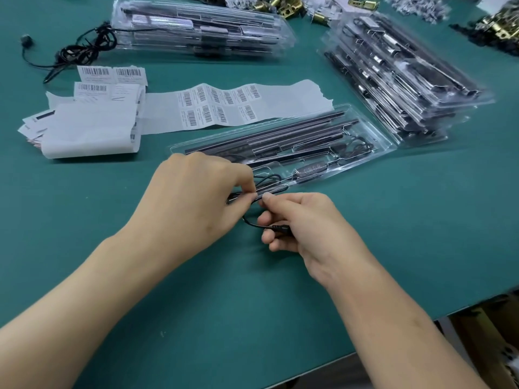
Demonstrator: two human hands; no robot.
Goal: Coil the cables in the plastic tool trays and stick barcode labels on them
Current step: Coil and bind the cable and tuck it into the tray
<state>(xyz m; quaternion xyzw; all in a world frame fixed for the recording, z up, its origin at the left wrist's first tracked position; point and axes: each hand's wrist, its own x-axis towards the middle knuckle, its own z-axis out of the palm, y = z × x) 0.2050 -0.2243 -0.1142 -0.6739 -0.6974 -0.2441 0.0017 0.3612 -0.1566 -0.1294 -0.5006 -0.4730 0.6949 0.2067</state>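
The tray (385, 142) lies on the green counter (252, 304), its long axis running near-left to far-right; the cable (271, 178) spills over the tray's near-left end, just beyond the fingertips. The left hand (196, 197) pinches the loops between thumb and forefinger; the right hand (297, 223) pinches the strand beside it and curls its lower fingers round the plug (280, 228). The left hand is nearer the tray, so tucking the coil in likely needs a short push away. Cable: thin, black, limp; tray: clear, glossy, moulded plastic; label sheet (219, 108), just behind the tray: white, matte, 2 barcode rows.
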